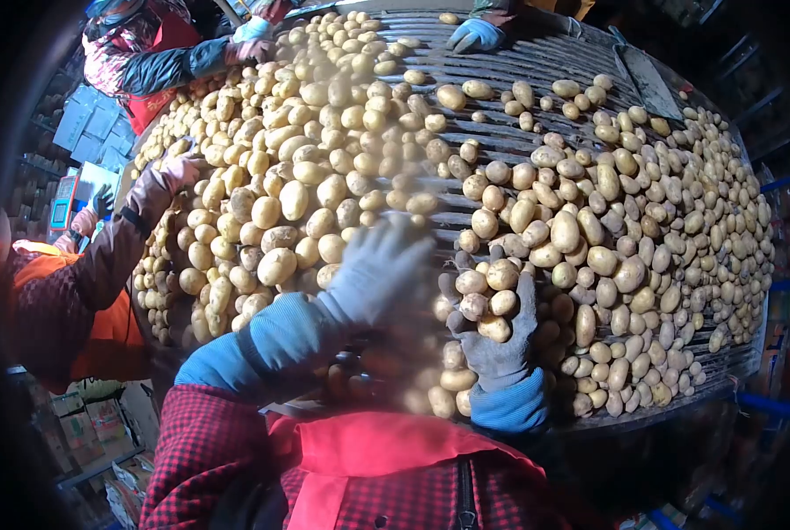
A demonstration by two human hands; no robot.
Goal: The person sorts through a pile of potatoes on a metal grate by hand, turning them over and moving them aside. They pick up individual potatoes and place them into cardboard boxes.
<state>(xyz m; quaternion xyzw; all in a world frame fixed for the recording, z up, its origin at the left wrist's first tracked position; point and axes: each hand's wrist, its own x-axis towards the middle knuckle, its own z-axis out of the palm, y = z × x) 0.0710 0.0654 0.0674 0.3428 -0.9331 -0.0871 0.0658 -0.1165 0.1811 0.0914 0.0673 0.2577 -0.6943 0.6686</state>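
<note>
My left hand (pixel 373 272), in a pale grey glove with a blue cuff, is stretched over the near part of the potato pile (pixel 293 200). Its fingers look extended but are blurred by motion, and I see nothing held in them. My right hand (pixel 498 349), in a darker grey glove, lies palm up with its fingers curled around several potatoes (pixel 502 275). More potatoes lie close on both sides of it. Below the left wrist the surface is dark and partly blurred.
Potatoes cover a large ribbed table (pixel 527 75), with a heap at the right (pixel 642 256). A flat board (pixel 648 81) rests at the far right. Other people's gloved hands (pixel 476 35) reach in from the far side and the left (pixel 180 170). Boxes (pixel 86 119) stand at left.
</note>
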